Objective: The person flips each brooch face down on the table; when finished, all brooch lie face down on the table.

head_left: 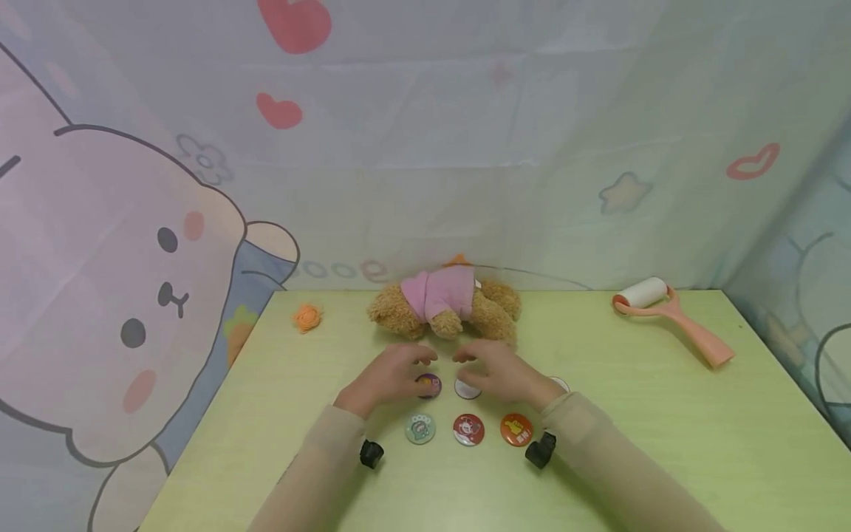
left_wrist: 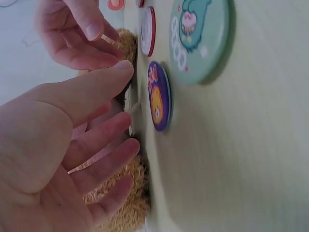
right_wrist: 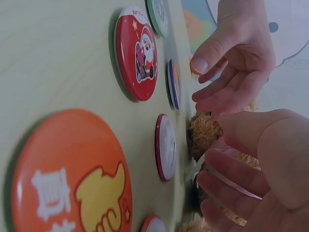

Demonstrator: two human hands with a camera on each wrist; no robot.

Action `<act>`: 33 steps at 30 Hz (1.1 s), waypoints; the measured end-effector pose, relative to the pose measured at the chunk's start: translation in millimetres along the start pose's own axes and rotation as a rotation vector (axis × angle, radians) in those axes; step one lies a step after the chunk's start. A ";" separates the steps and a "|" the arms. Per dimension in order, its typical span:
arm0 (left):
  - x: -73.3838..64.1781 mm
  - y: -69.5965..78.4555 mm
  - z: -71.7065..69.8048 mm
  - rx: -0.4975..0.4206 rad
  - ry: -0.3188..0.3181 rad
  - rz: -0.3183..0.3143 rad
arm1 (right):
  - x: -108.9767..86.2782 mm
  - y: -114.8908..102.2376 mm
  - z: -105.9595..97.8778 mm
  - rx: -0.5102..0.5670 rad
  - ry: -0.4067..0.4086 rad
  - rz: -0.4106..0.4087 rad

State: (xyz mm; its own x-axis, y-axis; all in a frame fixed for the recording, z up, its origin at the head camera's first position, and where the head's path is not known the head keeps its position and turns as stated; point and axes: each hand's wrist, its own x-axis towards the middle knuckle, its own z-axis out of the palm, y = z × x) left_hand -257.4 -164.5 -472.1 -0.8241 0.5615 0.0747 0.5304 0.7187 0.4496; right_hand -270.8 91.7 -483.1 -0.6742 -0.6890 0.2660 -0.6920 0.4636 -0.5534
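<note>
Several round button badges lie on the table in two rows. My left hand [head_left: 382,377] hovers beside the purple badge [left_wrist: 158,99], fingers loosely bent and holding nothing. Over the white badge [head_left: 468,391] is my right hand [head_left: 507,373], its fingers relaxed and also holding nothing. The two hands face each other with a gap between them. Nearer to me are a green badge [head_left: 420,428], a red badge [right_wrist: 137,55] with a Santa figure and an orange badge [right_wrist: 72,174]. Another pale badge [head_left: 560,383] is mostly covered by my right wrist.
Behind the hands a brown teddy bear [head_left: 442,299] in a pink top lies on its side. An orange yarn-like ball [head_left: 308,318] sits at the back left of the table [head_left: 266,443]. A lint roller [head_left: 685,321] with a pink handle lies at the back right.
</note>
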 end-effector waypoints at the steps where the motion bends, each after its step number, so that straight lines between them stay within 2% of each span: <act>1: -1.6 -1.1 -0.9 -0.003 0.001 -0.001 | 1.0 -1.4 1.2 -0.009 0.001 -0.010; 5: -7.0 -4.3 -4.5 -0.025 0.018 0.012 | 5.8 -6.9 5.1 -0.034 -0.012 -0.019; 10: -11.6 -10.4 -4.4 0.007 0.032 0.040 | 13.1 -12.4 11.5 -0.044 -0.046 0.002; 24: -18.7 -16.3 -1.6 0.032 0.004 -0.018 | 23.4 -19.5 29.1 -0.029 -0.127 0.050; 33: -18.5 -16.5 1.0 0.015 0.004 -0.023 | 28.0 -23.7 29.2 -0.058 -0.172 0.068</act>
State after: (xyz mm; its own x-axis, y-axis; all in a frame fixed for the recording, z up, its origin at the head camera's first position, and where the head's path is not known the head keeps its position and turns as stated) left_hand -250.8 -186.3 -481.8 -0.8370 0.5430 0.0682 0.5141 0.7374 0.4381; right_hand -265.7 45.1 -485.6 -0.6693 -0.7378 0.0878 -0.6633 0.5401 -0.5179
